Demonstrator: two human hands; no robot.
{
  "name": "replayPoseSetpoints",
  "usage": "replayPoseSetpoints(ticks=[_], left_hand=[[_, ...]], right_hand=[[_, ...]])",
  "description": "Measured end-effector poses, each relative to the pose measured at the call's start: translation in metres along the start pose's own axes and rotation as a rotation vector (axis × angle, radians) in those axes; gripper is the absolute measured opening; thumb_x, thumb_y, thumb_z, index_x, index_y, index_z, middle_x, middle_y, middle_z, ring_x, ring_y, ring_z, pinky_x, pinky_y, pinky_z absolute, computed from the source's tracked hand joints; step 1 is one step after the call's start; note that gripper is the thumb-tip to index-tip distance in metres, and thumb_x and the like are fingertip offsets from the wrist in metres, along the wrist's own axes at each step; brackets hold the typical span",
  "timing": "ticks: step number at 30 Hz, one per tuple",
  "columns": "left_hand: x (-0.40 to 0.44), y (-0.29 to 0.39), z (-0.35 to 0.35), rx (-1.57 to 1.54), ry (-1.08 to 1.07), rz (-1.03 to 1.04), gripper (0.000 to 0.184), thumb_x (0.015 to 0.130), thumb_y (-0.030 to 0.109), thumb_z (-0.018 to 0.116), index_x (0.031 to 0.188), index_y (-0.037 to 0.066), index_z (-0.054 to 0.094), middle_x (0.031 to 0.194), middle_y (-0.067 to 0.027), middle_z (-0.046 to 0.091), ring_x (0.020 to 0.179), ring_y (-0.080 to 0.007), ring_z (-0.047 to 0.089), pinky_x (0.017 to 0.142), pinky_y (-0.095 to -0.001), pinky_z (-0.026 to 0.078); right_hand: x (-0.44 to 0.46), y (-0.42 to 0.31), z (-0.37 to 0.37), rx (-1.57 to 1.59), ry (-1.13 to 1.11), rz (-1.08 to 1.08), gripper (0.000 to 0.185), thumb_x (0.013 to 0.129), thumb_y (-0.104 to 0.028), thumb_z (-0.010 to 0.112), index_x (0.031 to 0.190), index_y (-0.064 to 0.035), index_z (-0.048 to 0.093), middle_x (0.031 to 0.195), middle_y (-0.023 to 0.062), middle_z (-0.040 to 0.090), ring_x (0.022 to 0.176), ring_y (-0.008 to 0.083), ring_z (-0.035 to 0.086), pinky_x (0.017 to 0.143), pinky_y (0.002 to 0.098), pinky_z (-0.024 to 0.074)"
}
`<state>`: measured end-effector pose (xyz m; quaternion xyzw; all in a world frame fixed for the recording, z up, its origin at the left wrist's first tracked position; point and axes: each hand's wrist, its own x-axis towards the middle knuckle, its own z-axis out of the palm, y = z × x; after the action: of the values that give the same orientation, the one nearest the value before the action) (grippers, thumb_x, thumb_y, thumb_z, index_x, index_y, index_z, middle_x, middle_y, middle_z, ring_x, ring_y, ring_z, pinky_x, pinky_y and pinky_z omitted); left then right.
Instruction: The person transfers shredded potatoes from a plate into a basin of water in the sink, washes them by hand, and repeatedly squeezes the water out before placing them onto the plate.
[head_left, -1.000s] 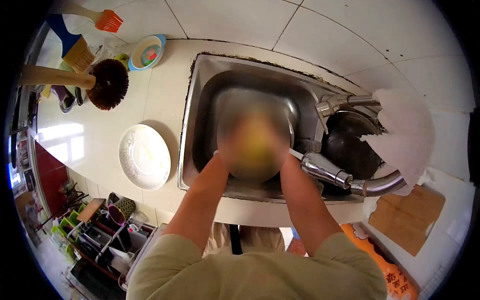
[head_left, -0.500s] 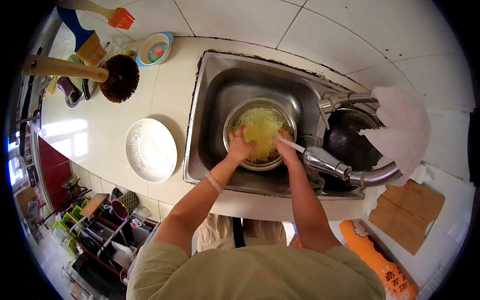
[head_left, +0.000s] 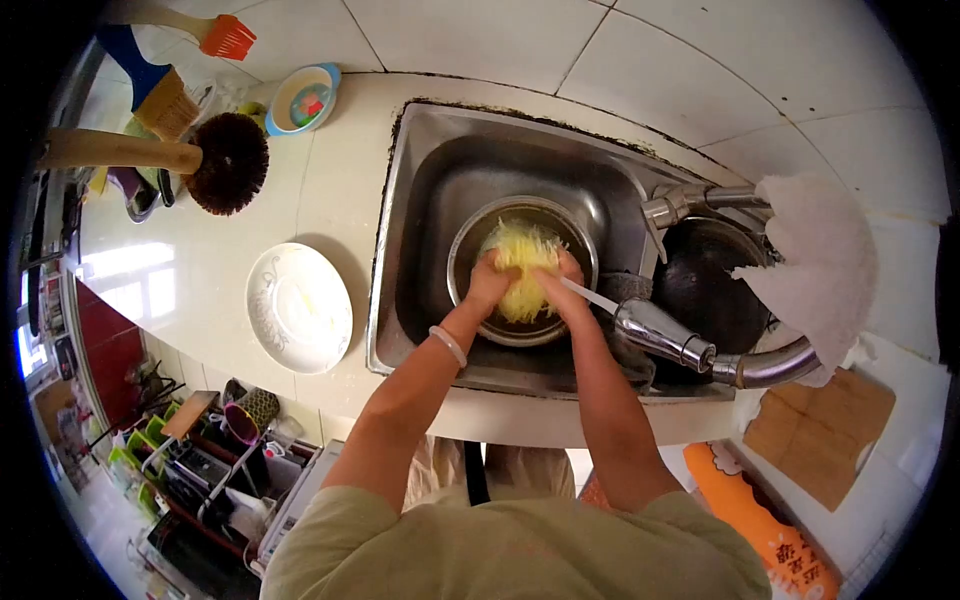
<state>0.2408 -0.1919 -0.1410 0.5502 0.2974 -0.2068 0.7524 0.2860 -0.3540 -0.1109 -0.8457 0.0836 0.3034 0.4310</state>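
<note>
A round metal bowl (head_left: 463,250) stands in the steel sink (head_left: 415,215). Pale yellow shreds (head_left: 525,262) are bunched up in it between my two hands. My left hand (head_left: 488,282) closes round the left side of the bunch, and a pale bangle circles that wrist. My right hand (head_left: 562,282) grips the right side of the same shreds, its fingertips partly hidden among them. The chrome faucet (head_left: 665,333) reaches in from the right, with a white stream or strip running from its end to my right hand.
Left of the sink lies a white patterned plate (head_left: 299,308). Behind it are a small blue-rimmed bowl (head_left: 303,99) and a round brush (head_left: 228,163). A dark pan (head_left: 710,285) sits at the sink's right. A brown board (head_left: 820,435) lies at the far right.
Half a second ago my hands were more spread over the shreds in the bowl. Now they have closed in on them, and the shreds are gathered into a narrower bunch.
</note>
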Motion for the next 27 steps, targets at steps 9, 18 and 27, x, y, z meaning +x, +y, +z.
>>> replayPoseSetpoints(ticks=[9,18,27], left_hand=[[-0.012,0.036,-0.001,0.563,0.145,-0.087,0.087,0.074,0.031,0.069,0.142,0.014,0.017,0.144,-0.0184,0.02,0.126,-0.0365,0.033,0.097,-0.0455,0.037],[-0.011,0.06,0.02,-0.372,0.07,-0.256,0.074,0.082,0.037,0.064,0.138,0.006,0.028,0.133,-0.0159,0.041,0.115,-0.0266,0.047,0.087,-0.0384,0.044],[-0.024,0.046,0.014,1.008,0.173,0.094,0.064,0.077,0.033,0.067,0.127,0.0,0.042,0.135,-0.0251,0.033,0.119,-0.0394,0.041,0.088,-0.0433,0.045]], right_hand=[[0.024,-0.037,-0.005,-0.199,-0.03,-0.052,0.069,0.078,-0.035,0.063,0.136,-0.0095,0.035,0.137,0.0185,0.036,0.127,0.0332,0.033,0.102,0.0374,0.031],[0.044,-0.011,0.013,0.195,-0.299,0.351,0.081,0.075,-0.049,0.062,0.131,0.0038,0.037,0.131,0.0214,0.043,0.115,0.0321,0.048,0.094,0.0368,0.0392],[-0.007,-0.001,-0.029,0.151,-0.311,0.271,0.076,0.082,-0.037,0.056,0.141,-0.0057,0.02,0.138,0.0185,0.034,0.124,0.0313,0.039,0.097,0.0378,0.036]])
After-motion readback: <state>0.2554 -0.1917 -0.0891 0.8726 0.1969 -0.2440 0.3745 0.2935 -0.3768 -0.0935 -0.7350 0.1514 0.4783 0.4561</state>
